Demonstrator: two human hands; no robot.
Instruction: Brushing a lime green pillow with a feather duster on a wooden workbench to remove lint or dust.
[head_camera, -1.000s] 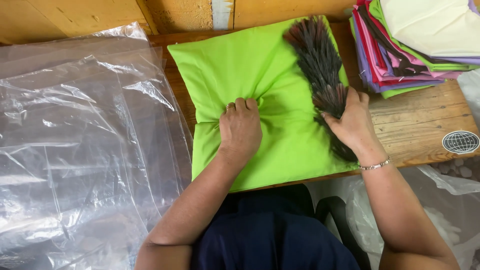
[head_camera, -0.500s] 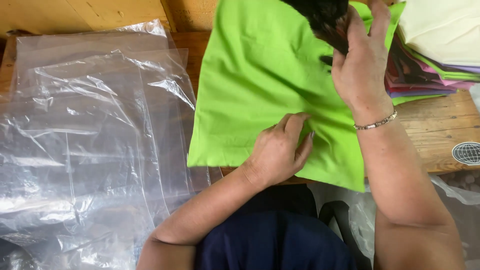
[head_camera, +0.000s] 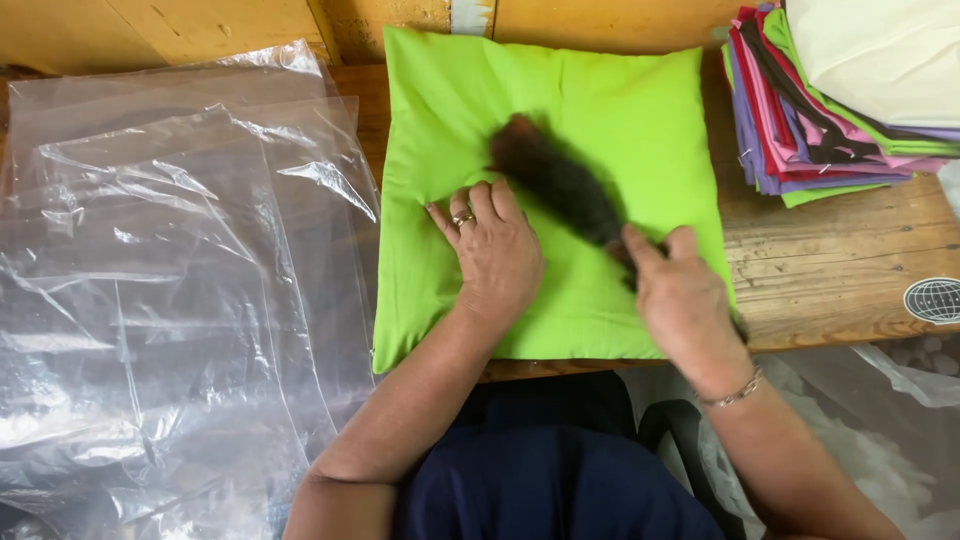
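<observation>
the green cushion cover (head_camera: 600, 110) lies flat in the upper middle of the frame, on the wooden table (head_camera: 840, 270). the left hand (head_camera: 495, 250) presses on it with fingers spread open. the right hand (head_camera: 685, 300) is blurred and grips a dark brush (head_camera: 555, 180); the handle is hidden in the fist. clear plastic bags (head_camera: 170, 280) fill the left side. a stack of coloured fabrics (head_camera: 830, 110) at the upper right is cut off by the edge.

Both forearms are left bare — no sleeves are seen on them. A ring is worn on a finger of the left hand (head_camera: 497, 255), and a thin chain bracelet is worn at the wrist of the right hand (head_camera: 685, 300). The lap is covered by dark navy cloth.
</observation>
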